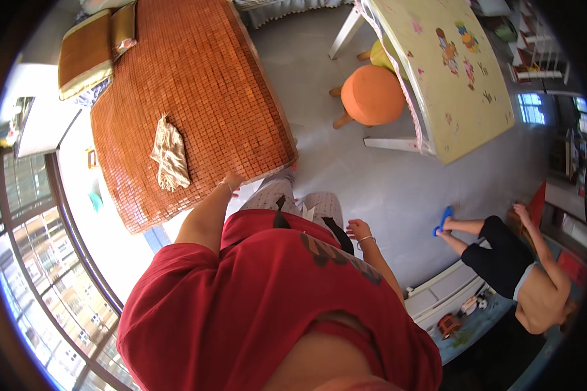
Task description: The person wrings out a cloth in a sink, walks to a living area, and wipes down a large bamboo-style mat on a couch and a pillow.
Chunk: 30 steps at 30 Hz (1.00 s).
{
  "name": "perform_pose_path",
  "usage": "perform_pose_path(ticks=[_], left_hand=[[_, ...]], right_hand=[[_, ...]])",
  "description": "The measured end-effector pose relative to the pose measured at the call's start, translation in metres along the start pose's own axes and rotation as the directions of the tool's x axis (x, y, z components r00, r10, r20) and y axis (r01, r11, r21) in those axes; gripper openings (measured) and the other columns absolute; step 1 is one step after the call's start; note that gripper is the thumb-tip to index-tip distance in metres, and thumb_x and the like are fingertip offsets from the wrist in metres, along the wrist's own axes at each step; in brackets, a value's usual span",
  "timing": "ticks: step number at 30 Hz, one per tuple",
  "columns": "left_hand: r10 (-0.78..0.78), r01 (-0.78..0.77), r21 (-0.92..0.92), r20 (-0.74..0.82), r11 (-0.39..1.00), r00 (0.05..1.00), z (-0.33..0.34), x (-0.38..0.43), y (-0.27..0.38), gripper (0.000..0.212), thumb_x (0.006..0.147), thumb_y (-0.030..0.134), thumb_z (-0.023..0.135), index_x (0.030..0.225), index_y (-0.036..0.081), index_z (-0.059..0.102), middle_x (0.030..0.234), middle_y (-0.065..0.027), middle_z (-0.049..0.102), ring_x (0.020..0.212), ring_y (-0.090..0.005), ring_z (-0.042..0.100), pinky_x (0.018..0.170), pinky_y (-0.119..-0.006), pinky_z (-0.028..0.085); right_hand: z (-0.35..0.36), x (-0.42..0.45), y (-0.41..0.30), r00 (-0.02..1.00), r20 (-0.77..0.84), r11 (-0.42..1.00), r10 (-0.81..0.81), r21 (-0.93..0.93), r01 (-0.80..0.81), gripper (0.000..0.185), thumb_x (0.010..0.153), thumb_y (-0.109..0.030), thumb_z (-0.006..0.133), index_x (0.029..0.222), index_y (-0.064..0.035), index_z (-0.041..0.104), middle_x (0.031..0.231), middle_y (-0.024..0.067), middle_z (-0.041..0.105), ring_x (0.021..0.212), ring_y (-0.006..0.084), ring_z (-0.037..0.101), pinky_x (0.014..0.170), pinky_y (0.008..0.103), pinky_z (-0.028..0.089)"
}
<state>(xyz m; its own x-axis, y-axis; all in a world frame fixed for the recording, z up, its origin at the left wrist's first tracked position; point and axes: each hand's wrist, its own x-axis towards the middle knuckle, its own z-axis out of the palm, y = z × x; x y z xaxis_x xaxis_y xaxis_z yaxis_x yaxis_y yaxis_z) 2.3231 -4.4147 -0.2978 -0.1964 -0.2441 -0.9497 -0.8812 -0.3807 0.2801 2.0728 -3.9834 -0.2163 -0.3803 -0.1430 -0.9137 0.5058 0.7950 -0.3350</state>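
Observation:
My left hand (234, 182), with a bracelet at the wrist, is at the near edge of a brown tile-patterned bed mat (200, 97). Whether it touches or grips that edge I cannot tell, as its fingers are partly hidden. On the mat, to the left of this hand, lies a crumpled beige cloth (170, 155) with fringed ends. My right hand (358, 229), wearing a bangle, hangs beside my patterned trousers with its fingers loosely curled and apart, holding nothing.
A brown pillow (85, 54) lies at the bed's far left. An orange stool (372, 95) stands beside a table with a yellow printed cover (462, 93). At the right, a person in black shorts (500, 256) is near a low white cabinet (442, 293). Large windows (54, 254) line the left side.

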Motion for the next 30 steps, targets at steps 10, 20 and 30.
perform_pose_path(ticks=[10, 20, 30], left_hand=[[0.118, 0.089, 0.986, -0.106, 0.140, 0.987, -0.026, -0.005, 0.075, 0.028, 0.081, 0.019, 0.067, 0.106, 0.007, 0.065, 0.103, -0.0083, 0.067, 0.089, -0.0231, 0.066, 0.067, -0.033, 0.055], [-0.552, 0.418, -0.442, -0.236, 0.794, 0.799, 0.104, 0.034, -0.042, 0.045, 0.081, 0.029, 0.061, 0.118, 0.006, 0.054, 0.105, -0.0164, 0.061, 0.088, -0.0305, 0.061, 0.069, -0.043, 0.051], [-0.762, 0.158, -0.788, -0.489, 0.594, 0.425, -0.122, 0.019, 0.082, 0.076, 0.080, 0.025, 0.068, 0.143, 0.028, 0.027, 0.148, -0.0157, 0.019, 0.131, -0.0355, 0.031, 0.105, -0.043, 0.036]], right_hand=[[-0.149, 0.123, -0.081, 0.888, 0.328, 0.490, -0.322, -0.744, 0.453, 0.022, 0.079, -0.020, 0.057, 0.095, -0.0068, 0.064, 0.094, 0.0204, 0.065, 0.088, 0.0369, 0.062, 0.080, 0.0427, 0.049], [-0.066, 0.129, -0.391, 0.643, 0.581, 0.144, -0.499, -0.676, 0.723, 0.024, 0.079, -0.018, 0.056, 0.100, -0.0077, 0.063, 0.085, 0.0167, 0.066, 0.080, 0.0329, 0.064, 0.073, 0.0401, 0.050], [0.050, 0.202, -0.561, 0.635, 0.757, 0.026, -0.153, -0.639, 0.768, 0.023, 0.085, -0.014, 0.059, 0.107, -0.0057, 0.061, 0.085, 0.0098, 0.068, 0.076, 0.0177, 0.066, 0.070, 0.0307, 0.052]])
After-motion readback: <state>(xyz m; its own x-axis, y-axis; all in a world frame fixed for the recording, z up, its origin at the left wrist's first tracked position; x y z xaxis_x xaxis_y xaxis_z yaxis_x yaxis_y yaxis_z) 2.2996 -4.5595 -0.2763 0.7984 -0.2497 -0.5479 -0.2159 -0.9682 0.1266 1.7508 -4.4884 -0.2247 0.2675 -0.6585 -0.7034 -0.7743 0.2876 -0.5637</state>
